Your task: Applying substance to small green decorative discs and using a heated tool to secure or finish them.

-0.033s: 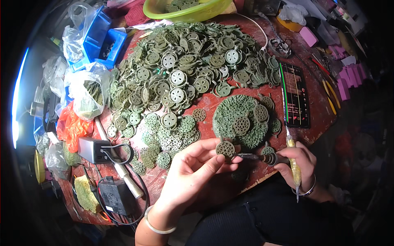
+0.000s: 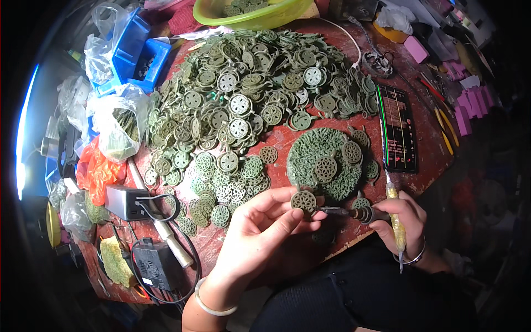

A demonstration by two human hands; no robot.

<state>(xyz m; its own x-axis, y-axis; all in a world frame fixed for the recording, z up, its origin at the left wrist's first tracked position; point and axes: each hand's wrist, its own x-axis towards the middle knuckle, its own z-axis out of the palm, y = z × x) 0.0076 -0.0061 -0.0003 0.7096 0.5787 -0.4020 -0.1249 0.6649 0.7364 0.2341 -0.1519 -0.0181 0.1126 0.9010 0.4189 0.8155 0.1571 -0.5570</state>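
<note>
Item: small green wheel-shaped disc (image 2: pixel 303 200), pinched in my left hand (image 2: pixel 260 232) at the worktop's (image 2: pixel 426 149) 6 o'clock edge.

My left fingers (image 2: pixel 287 217) are clamped on the disc; my right hand (image 2: pixel 402 218) is closed round a dark hand tool (image 2: pixel 354 212), whose tip touches the disc's rim. At 12 o'clock from the disc I log a round green mat (image 2: pixel 318 152) with like discs on it, beyond that a large heap of discs (image 2: pixel 249 94); a phone (image 2: pixel 397 128) lies at 2 o'clock.
</note>
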